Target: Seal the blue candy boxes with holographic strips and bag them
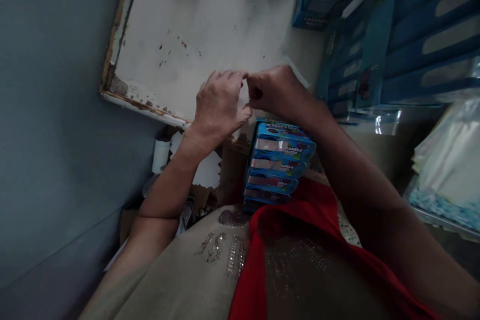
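My left hand [221,100] and my right hand [277,91] meet fingertip to fingertip above a white board. The left fingers curve over with the thumb below them. My right hand is closed in a pinch. Something thin and pale may be between the fingertips, but it is too small and dim to name. Just below my hands, close to my body, stands a stack of blue candy boxes [283,147] lettered "Caramelo". Neither hand touches the stack visibly.
The white board [210,25] has a chipped wooden edge and dark specks. Blue cartons [401,45] crowd the right side, some wrapped in clear plastic. Pale sheets [450,155] lie stacked at the far right. A white roll [161,155] sits beside the grey wall [52,90].
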A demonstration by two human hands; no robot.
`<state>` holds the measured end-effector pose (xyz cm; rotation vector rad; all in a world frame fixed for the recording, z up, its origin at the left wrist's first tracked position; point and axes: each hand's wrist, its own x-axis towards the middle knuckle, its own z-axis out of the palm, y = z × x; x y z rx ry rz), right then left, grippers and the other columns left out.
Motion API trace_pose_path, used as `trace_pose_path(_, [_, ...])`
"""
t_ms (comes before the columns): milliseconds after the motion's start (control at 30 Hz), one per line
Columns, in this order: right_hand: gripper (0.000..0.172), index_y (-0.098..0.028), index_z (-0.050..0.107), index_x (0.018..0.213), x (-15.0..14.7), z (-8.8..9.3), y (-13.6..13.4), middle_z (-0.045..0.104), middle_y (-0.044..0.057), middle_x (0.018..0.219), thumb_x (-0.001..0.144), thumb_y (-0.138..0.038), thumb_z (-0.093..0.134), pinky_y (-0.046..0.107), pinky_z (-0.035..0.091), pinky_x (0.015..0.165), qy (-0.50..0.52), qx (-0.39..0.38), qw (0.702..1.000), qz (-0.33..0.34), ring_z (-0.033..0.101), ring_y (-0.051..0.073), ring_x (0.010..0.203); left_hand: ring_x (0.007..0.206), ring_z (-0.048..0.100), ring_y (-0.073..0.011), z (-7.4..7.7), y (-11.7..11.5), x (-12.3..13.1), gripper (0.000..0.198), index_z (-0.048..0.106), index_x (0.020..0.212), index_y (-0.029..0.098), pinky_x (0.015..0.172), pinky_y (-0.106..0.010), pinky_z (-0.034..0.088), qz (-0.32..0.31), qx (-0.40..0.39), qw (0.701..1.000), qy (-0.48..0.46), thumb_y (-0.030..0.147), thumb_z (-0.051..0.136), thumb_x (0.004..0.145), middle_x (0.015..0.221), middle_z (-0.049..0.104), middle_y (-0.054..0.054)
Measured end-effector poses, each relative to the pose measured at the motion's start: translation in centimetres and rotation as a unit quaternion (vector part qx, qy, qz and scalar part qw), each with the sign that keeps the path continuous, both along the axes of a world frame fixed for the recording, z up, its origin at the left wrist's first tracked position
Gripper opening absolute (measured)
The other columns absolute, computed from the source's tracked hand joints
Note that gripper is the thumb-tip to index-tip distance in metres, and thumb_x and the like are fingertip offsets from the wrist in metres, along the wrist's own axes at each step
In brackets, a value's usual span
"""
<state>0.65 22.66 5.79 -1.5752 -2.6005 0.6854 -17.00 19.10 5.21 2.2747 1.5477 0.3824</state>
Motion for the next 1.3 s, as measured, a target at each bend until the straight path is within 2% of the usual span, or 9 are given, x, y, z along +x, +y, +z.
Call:
trace_pose_path(233, [0.026,-0.025,0.078,0.102,0.0,0.1,0.2,0.081,0.007,0.102,0.089,-0.014,0.058,0.036,0.04,0.077,-0.035,0.007,0.999,-0.016,0.071,0.026,0.095,0.111,0.067,-0.0304,-0.4,-0.6,1.5,0.007,0.073,0.1,0.029,0.088,-0.041,0.057,0.06,0.009,0.998,0.026,0.029,0.068,0.095,0.111,0.074,-0.009])
trace_pose_path(333, [0.026,-0.024,0.078,0.105,0.3,0.4,-0.1,0.081,0.008,0.104,0.091,-0.015,0.057,0.035,0.04,0.078,-0.044,0.0,0.999,-0.009,0.07,0.024,0.094,0.103,0.068,-0.0267,-0.4,-0.7,2.1,0.011,0.072,0.096,0.028,0.08,-0.036,0.056,0.076,0.004,0.996,0.047,0.022,0.063,0.097,0.107,0.074,-0.007])
trace_pose_path(533, [0.027,-0.023,0.076,0.115,2.3,0.1,-1.0,0.08,0.008,0.112,0.092,-0.018,0.061,0.036,0.034,0.071,-0.101,0.049,0.994,0.001,0.07,0.025,0.095,0.116,0.066,-0.0294,-0.7,-0.7,2.7,0.016,0.068,0.1,0.026,0.092,-0.04,0.054,0.116,0.004,0.991,0.064,0.012,0.064,0.094,0.118,0.073,-0.009])
trace_pose_path(633, [0.027,-0.022,0.075,0.11,4.0,-0.6,-1.7,0.078,0.008,0.109,0.091,-0.011,0.059,0.037,0.035,0.071,-0.127,0.056,0.989,-0.041,0.068,0.024,0.092,0.121,0.065,-0.0309,-1.5,-0.7,2.3,0.018,0.067,0.098,0.027,0.095,-0.041,0.053,0.13,0.011,0.991,0.03,0.011,0.062,0.094,0.122,0.072,-0.01])
trace_pose_path(800, [0.016,-0.025,0.071,0.098,5.6,-1.3,-2.9,0.075,0.01,0.109,0.096,-0.017,0.057,0.037,0.04,0.074,-0.084,0.059,0.987,-0.121,0.063,0.024,0.092,0.12,0.067,-0.0301,-2.5,-0.7,2.6,0.02,0.068,0.095,0.027,0.091,-0.04,0.054,0.057,0.009,0.997,-0.047,0.015,0.054,0.1,0.113,0.072,-0.011])
trace_pose_path(933, [0.013,-0.025,0.068,0.09,5.2,-1.7,-3.2,0.075,0.006,0.095,0.094,-0.016,0.059,0.035,0.039,0.072,-0.039,0.04,0.976,-0.21,0.06,0.021,0.084,0.122,0.066,-0.0298,-2.7,-0.1,3.8,0.015,0.067,0.095,0.026,0.1,-0.042,0.053,0.024,0.021,0.997,-0.066,0.023,0.055,0.104,0.108,0.072,-0.009])
trace_pose_path(1033, [0.006,-0.021,0.066,0.091,3.9,-2.2,-2.9,0.076,0.006,0.093,0.092,-0.015,0.063,0.033,0.037,0.069,-0.006,0.032,0.959,-0.283,0.06,0.019,0.081,0.119,0.067,-0.0288,-3.2,0.0,3.5,0.016,0.063,0.091,0.026,0.104,-0.041,0.051,0.015,0.008,0.997,-0.069,0.032,0.058,0.105,0.106,0.072,-0.008])
trace_pose_path(1100, [0.006,-0.02,0.065,0.096,2.5,-2.2,-2.4,0.077,0.007,0.098,0.097,-0.017,0.06,0.032,0.039,0.071,0.006,0.017,0.962,-0.273,0.061,0.018,0.084,0.116,0.068,-0.0275,-3.8,-0.6,2.3,0.021,0.061,0.087,0.025,0.103,-0.039,0.052,0.033,0.002,0.997,-0.076,0.036,0.061,0.105,0.103,0.07,-0.007])
trace_pose_path(1300, [0.015,-0.023,0.067,0.107,-1.4,-1.2,-1.0,0.075,0.003,0.116,0.105,-0.021,0.052,0.03,0.037,0.079,0.021,0.032,0.991,-0.125,0.061,0.018,0.099,0.105,0.069,-0.0269,-4.8,-4.3,-1.4,0.021,0.059,0.083,0.023,0.1,-0.041,0.053,0.184,0.062,0.979,-0.056,0.028,0.061,0.104,0.097,0.069,-0.007])
